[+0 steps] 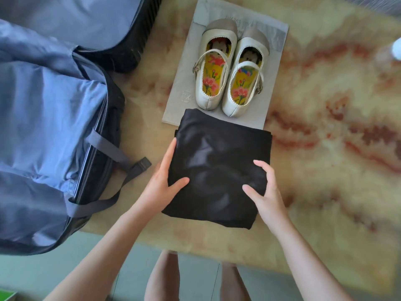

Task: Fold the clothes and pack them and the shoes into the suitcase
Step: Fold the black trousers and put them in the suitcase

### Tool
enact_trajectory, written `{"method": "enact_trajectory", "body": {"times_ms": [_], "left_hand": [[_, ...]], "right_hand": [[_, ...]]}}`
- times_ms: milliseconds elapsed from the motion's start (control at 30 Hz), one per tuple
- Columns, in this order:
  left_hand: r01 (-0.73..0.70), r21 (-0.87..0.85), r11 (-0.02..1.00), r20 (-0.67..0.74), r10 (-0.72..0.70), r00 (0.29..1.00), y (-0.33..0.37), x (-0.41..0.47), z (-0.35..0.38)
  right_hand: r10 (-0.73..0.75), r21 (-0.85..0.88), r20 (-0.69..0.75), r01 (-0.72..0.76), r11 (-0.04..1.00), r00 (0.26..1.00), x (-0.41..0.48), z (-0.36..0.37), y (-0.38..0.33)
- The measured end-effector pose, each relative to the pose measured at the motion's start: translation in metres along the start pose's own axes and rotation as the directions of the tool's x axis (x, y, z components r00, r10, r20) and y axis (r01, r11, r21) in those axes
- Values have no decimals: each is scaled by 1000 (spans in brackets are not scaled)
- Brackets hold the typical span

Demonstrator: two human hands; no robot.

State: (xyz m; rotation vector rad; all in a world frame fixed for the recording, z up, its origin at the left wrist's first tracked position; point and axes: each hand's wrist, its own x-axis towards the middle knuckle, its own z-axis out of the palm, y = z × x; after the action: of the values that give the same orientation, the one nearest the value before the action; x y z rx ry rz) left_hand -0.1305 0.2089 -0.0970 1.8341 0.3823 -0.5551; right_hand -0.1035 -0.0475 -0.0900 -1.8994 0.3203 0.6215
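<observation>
1. The suitcase (54, 127) lies open on the left, with its blue inside showing. The folded cloth has to go in there. Pick a flat spot inside before you lift anything.
2. The table (325, 105) holds everything. Lift the cloth up off it. Dragging could pull the folds open.
3. The black cloth (217, 153) is folded into a neat square. It lies in the middle of the table, between the two hands and beside the suitcase. The folding looks done, so I think the job now is to carry it over. Keep it flat and level.
4. The grey paper (180, 98) lies under the far edge of the cloth. Lift straight up so the paper does not slide.
5. The shoes (211, 68) sit side by side on the paper, just past the cloth. They are not packed yet, so leave room for them.
6. The left hand (160, 183) holds the left edge, with the thumb on top and the fingers along the side. Slide the fingers well under.
7. The right hand (269, 192) has bent fingers and its thumb on top, near the right edge. I cannot tell if it is pinching. It should hold on like the left one.
8. The strap buckle (144, 162) lies between the suitcase and the cloth. Go over it so the cloth does not snag.
</observation>
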Motion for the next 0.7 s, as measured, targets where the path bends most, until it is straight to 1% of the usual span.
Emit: {"method": "enact_trajectory", "body": {"times_ms": [133, 200, 333, 467, 600, 700], "left_hand": [[9, 153, 988, -7, -8, 1000, 7, -3, 9], [12, 152, 988, -21, -9, 1000, 6, -2, 9], [104, -36, 994, -79, -106, 991, 5, -4, 3], [194, -246, 950, 28, -193, 981, 10, -1, -7], [251, -371, 894, 95, -232, 968, 9, 2, -16], [253, -405, 879, 109, -228, 968, 10, -2, -21]], "right_hand": [[-48, -67, 63, 52, 996, 997, 7, -3, -8], [-15, -81, 107, 23, 996, 994, 7, -6, -8], [28, -62, 122, -20, 998, 992, 3, -8, -11], [60, -33, 117, -56, 998, 991, -1, -6, -12], [50, 12, 90, -51, 999, 995, -8, 0, -17], [42, 31, 81, -45, 999, 996, -14, 4, -30]]}}
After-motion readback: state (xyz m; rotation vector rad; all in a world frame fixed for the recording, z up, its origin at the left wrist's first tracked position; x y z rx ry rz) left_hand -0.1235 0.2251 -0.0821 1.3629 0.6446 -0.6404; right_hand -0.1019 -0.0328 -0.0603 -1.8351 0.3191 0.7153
